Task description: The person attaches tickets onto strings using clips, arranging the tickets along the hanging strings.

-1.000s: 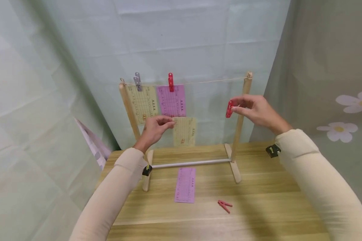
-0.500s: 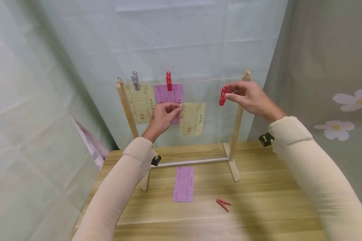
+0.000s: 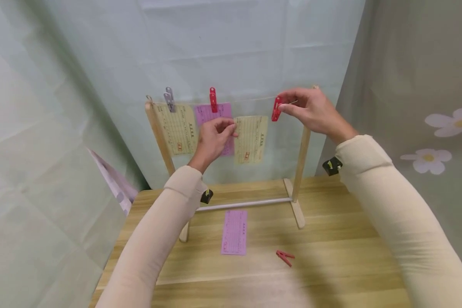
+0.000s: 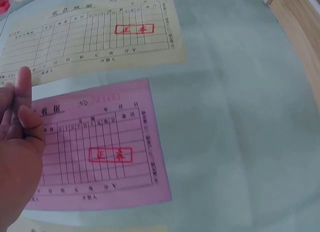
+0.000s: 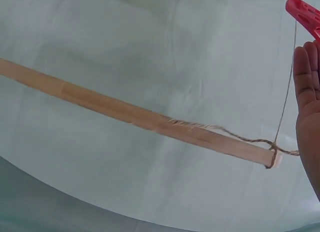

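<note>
My left hand (image 3: 215, 139) pinches the upper left corner of a yellow receipt slip (image 3: 251, 140), held just under the string (image 3: 254, 99). In the left wrist view that yellow slip (image 4: 100, 34) lies beyond the fingers, with a purple slip (image 4: 100, 157) beside it. Between thumb and fingers my right hand (image 3: 312, 109) grips a red clothespin (image 3: 276, 109) close to the string, right of the slip. On the string, a grey clothespin (image 3: 170, 100) holds another yellow slip (image 3: 175, 132), and a red clothespin (image 3: 213, 100) holds the purple slip (image 3: 214, 112), partly hidden by my left hand.
The wooden stand's left post (image 3: 159, 137) and right post (image 3: 302, 162) carry the string, joined low down by a pale bar (image 3: 250, 203). On the wooden table (image 3: 350, 239) lie a purple slip (image 3: 234, 233) and a red clothespin (image 3: 285, 257). A pale cloth hangs behind.
My left hand has raised the yellow slip and brought it rightward, up near the string. The right hand has moved up and left with the red clothespin, closer to the slip.
</note>
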### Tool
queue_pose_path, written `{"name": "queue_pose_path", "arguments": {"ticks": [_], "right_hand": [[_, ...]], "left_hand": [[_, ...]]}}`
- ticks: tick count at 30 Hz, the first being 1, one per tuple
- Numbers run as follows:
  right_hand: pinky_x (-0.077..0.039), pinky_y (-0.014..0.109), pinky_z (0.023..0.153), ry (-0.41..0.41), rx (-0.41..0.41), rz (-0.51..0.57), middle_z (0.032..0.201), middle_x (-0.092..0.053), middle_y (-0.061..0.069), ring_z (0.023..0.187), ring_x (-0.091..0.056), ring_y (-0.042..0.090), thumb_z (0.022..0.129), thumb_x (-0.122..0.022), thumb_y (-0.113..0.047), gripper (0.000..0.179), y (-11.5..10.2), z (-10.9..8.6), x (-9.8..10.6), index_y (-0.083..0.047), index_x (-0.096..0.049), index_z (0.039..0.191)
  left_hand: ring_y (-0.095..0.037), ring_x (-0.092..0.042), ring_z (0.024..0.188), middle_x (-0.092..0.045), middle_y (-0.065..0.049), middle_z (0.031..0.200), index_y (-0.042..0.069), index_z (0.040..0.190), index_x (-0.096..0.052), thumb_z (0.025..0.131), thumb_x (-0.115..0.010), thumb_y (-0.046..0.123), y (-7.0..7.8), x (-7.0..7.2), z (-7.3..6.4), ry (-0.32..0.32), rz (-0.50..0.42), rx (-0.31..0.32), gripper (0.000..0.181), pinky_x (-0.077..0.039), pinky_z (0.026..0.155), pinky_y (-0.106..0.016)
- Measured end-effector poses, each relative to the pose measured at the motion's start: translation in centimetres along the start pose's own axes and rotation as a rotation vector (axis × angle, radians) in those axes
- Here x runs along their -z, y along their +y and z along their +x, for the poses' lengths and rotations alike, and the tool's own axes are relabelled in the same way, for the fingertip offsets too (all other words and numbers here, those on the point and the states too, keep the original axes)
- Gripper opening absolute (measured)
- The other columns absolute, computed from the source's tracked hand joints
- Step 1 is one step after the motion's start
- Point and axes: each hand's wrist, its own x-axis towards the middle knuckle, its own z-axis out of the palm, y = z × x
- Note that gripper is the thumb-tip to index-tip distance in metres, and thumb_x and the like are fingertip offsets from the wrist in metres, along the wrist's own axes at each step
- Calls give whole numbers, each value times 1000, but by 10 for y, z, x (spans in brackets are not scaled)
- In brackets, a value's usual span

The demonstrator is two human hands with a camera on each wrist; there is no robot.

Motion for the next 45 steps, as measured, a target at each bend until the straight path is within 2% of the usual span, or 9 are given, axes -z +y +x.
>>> {"name": "queue_pose_path", "arguments": {"ticks": [4,7,13,18,22,30,39,45], "right_hand": [[-52,26,90,16,8,7,115,-68,13,95,-65,15,97,-68,-13,30,-5,5,0,-2,-67,125],[-51,28,92,28,-9,11,118,-67,12,96,-63,15,97,-68,-15,32,-9,9,1,-3,-66,126],[-50,29,92,35,-7,1,120,-67,12,99,-63,18,98,-66,-18,33,-16,18,1,-3,-66,127],[-49,33,94,23,-12,-11,122,-67,11,103,-63,19,99,-65,-21,33,-22,26,0,-4,-66,128],[-49,34,95,31,4,-22,121,-68,11,105,-63,20,100,-64,-20,31,-29,33,-3,-3,-66,126],[-48,33,98,44,27,-46,120,-68,9,109,-62,18,100,-62,-19,28,-36,48,-10,-3,-67,123],[-47,32,95,31,-18,-42,116,-68,9,105,-61,16,101,-62,-17,25,-35,55,-16,-4,-67,121],[-48,31,94,39,-8,-17,113,-68,9,101,-62,17,100,-62,-16,23,-31,57,-23,-3,-68,118]], "left_hand": [[-19,-72,80,-73,-13,97,-2,108,-72,98,-66,11,5,-3,3,29,27,-16,18,-50,62,-20],[-20,-72,80,-73,-13,96,-2,108,-72,98,-65,11,8,-6,4,46,28,-13,18,-47,60,-18],[-20,-72,79,-73,-13,95,-2,108,-72,98,-66,10,13,-11,8,88,36,-15,17,-49,64,-19],[-18,-72,79,-72,-11,97,0,110,-72,98,-66,10,17,-14,11,126,43,30,17,-52,69,-21],[-18,-72,79,-72,-12,98,-1,110,-71,97,-66,10,19,-15,13,152,34,37,17,-54,73,-24],[-18,-71,78,-72,-13,97,-1,109,-70,98,-65,9,22,-17,14,186,18,33,16,-54,71,-23],[-20,-71,78,-72,-13,95,-2,108,-70,98,-65,9,21,-21,14,216,23,35,16,-54,70,-24],[-20,-72,79,-72,-14,97,-2,109,-70,98,-65,9,21,-20,15,216,12,46,17,-56,73,-26]]}}
